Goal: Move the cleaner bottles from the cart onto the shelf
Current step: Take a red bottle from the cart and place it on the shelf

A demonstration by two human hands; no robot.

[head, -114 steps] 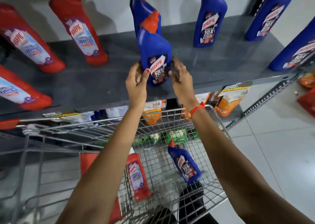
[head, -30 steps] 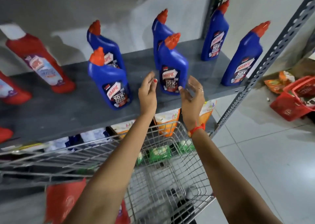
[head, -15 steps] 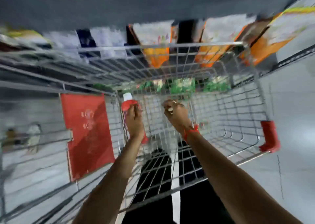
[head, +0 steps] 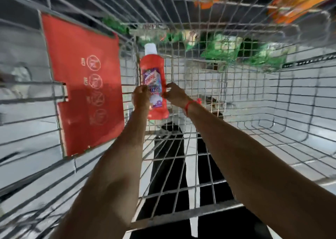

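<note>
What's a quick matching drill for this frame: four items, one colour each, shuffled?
Items:
1. bottle body
2. bottle cap
3. cart flap
4. wrist thread
5. packets beyond the cart's far wall

Descriptions:
A. white
B. green
C. large flat red panel with round icons
D. thin red band on the right arm
E. red, with a purple label, held between left hand and right hand

Pairs: 1-E, 2-A, 3-C, 4-D, 5-B

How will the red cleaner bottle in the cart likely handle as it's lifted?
The red bottle looks like rigid moulded plastic, so probably stiff. Its glossy skin may be slippery, which fits the left hand and right hand both gripping it. Tall and narrow, it could tip if set down carelessly.
</note>
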